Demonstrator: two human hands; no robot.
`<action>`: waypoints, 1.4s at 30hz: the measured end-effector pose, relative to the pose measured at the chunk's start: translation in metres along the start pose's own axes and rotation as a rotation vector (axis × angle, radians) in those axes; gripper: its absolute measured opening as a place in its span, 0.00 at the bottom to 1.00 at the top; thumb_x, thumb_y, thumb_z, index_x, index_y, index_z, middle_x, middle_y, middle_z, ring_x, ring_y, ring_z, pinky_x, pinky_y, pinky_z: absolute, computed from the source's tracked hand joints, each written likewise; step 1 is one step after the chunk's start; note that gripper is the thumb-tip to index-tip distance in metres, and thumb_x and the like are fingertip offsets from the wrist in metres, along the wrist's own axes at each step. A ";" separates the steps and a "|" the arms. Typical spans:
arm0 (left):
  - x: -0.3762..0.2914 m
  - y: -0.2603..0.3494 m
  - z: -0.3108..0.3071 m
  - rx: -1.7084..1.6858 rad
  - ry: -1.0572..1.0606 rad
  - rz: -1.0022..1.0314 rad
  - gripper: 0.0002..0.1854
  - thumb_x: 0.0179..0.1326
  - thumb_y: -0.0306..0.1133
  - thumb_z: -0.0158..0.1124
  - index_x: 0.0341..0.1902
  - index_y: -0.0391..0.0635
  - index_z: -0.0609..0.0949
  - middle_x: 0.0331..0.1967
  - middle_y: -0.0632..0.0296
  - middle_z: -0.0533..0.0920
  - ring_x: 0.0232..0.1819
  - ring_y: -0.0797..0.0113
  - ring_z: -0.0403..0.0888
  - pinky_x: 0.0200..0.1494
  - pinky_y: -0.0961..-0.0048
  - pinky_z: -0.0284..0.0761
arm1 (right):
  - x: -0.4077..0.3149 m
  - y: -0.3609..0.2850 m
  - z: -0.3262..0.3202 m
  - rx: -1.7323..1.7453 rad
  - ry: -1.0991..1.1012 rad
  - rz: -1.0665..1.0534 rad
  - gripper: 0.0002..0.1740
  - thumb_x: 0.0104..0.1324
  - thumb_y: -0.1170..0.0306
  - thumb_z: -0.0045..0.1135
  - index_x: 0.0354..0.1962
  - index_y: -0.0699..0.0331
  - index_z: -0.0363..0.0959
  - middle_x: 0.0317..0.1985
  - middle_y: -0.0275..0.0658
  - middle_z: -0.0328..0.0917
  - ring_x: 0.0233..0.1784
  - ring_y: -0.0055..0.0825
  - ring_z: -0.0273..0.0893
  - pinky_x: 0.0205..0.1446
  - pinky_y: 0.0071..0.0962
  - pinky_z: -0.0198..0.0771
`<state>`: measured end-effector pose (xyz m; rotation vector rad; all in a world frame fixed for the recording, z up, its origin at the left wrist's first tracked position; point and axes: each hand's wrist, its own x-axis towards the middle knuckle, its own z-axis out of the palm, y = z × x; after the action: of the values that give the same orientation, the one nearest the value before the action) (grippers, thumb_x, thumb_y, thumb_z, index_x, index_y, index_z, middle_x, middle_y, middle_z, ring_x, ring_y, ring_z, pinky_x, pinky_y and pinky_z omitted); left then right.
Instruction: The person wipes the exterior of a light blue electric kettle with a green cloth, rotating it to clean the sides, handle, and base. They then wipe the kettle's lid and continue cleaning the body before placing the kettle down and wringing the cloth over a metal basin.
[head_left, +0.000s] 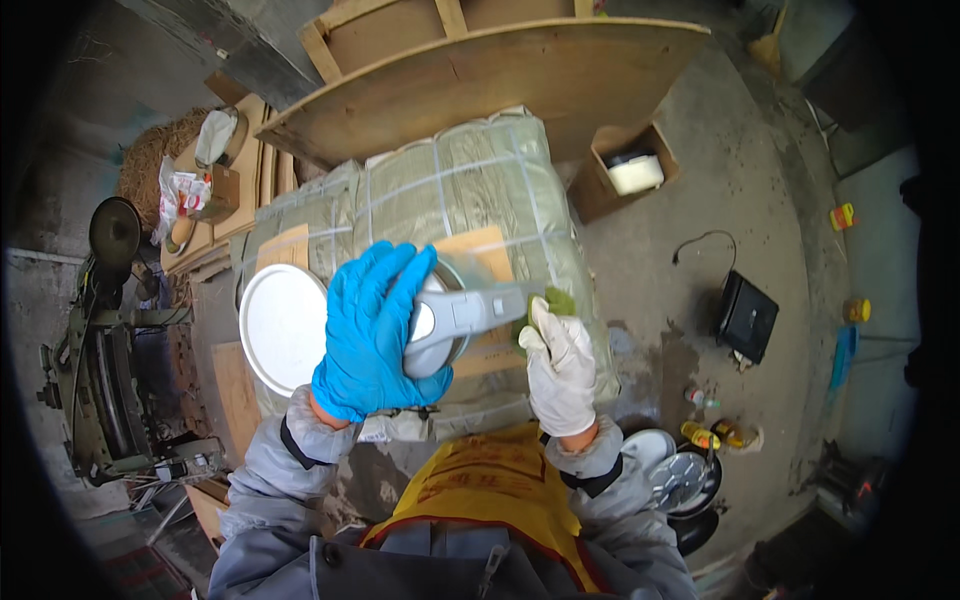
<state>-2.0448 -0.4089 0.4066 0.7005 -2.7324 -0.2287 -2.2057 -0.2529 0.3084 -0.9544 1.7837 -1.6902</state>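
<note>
My left hand, in a blue glove, grips a kettle with a grey lid. Its grey handle points right, towards my other hand. A white glove covers my right hand, which pinches a green cloth at the handle's far end. Most of the kettle's body is hidden under the lid and my left hand. Just left of the blue glove is a white round plate or lid. Below these lies a bale wrapped in greenish woven plastic with pale straps, with pieces of cardboard on it.
A wooden panel stands behind the bale. To the right are an open carton holding a white appliance, a black corded appliance, and bottles near pans. At left stands a dark green machine beside stacked boards.
</note>
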 end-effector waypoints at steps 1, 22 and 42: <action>-0.002 0.002 0.004 0.011 0.034 -0.005 0.55 0.37 0.49 0.74 0.75 0.45 0.70 0.68 0.46 0.72 0.68 0.39 0.69 0.69 0.44 0.61 | -0.005 -0.003 0.000 0.161 -0.001 0.089 0.26 0.67 0.85 0.54 0.62 0.64 0.76 0.41 0.41 0.78 0.44 0.32 0.77 0.53 0.27 0.74; -0.007 0.019 0.016 0.069 0.097 0.005 0.55 0.37 0.50 0.74 0.74 0.42 0.71 0.67 0.46 0.73 0.67 0.40 0.71 0.68 0.46 0.64 | -0.025 -0.033 0.022 -0.278 -0.039 -0.208 0.32 0.59 0.84 0.55 0.63 0.66 0.73 0.36 0.38 0.77 0.37 0.37 0.77 0.42 0.32 0.73; -0.011 0.011 0.018 0.046 0.082 0.010 0.53 0.37 0.48 0.73 0.72 0.37 0.72 0.66 0.45 0.74 0.67 0.40 0.71 0.70 0.48 0.65 | 0.011 0.008 0.011 -0.032 0.121 0.066 0.23 0.71 0.79 0.52 0.63 0.66 0.74 0.41 0.41 0.77 0.47 0.29 0.75 0.54 0.26 0.71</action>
<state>-2.0464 -0.3922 0.3895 0.6929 -2.6696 -0.1329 -2.2048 -0.2685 0.3001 -0.8130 1.9038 -1.7150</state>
